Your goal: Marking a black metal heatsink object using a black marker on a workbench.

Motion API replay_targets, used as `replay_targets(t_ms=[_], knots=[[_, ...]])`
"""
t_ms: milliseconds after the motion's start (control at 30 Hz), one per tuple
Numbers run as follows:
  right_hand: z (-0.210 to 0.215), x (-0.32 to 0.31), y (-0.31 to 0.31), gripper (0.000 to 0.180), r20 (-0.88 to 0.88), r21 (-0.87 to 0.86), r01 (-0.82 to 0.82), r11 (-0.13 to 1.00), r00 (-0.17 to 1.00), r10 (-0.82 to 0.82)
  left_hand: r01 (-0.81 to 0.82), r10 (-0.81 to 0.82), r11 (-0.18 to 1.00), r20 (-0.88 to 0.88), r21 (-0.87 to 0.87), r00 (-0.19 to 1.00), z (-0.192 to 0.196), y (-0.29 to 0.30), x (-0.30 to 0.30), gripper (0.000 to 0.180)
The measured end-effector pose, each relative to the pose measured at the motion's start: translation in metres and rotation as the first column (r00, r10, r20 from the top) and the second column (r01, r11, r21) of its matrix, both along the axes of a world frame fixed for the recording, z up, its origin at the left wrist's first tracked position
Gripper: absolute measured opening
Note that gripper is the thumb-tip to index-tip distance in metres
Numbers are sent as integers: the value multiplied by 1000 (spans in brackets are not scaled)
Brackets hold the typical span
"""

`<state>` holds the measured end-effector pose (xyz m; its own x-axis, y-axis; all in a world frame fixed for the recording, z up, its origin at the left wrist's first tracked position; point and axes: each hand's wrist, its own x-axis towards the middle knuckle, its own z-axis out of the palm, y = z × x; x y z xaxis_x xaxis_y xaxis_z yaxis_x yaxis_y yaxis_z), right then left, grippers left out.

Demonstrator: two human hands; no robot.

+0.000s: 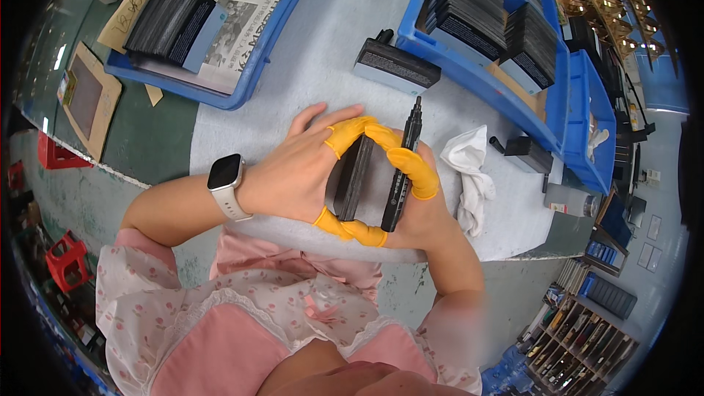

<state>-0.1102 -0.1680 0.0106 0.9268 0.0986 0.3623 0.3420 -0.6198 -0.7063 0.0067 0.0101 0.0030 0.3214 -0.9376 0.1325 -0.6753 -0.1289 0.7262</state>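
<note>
My left hand (293, 172) and my right hand (418, 202) together hold a small stack of thin black plates (353, 178) on edge above the grey mat (323, 51). Yellow finger cots cover the thumbs and forefingers that pinch the stack at top and bottom. My right hand also grips a black marker pen (405, 165), which points away from me along the right side of the stack. A white watch sits on my left wrist.
A blue tray (242, 84) with a black plate stack (170, 27) on newspaper sits far left. Another blue tray (469, 70) full of black plates is far right. A black block (396, 66), a white cloth (469, 172) and a small black box (529, 152) lie on the mat.
</note>
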Motion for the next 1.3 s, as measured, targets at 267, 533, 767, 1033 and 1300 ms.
replay_targets(t_ms=[267, 533, 767, 1033, 1300], knots=[[-6, 2, 5, 87, 54, 62, 14, 998, 998, -17, -5, 4, 1000, 27, 29, 1000, -1, -2, -2, 96], [-2, 3, 6, 78, 55, 98, 18, 995, 998, -23, -30, 30, 999, 14, -21, 999, -1, -2, -4, 98], [5, 4, 6, 76, 26, 76, 30, 997, 999, -32, -19, 19, 1000, 6, 2, 1000, -3, -1, -2, 96], [7, 4, 6, 76, -90, 32, 7, 999, 996, -4, -3, 0, 999, 63, 54, 998, 0, -2, -1, 92], [-7, 3, 7, 88, 68, 55, 3, 998, 998, -7, -18, 18, 1000, 2, 19, 1000, 2, -3, -2, 80]])
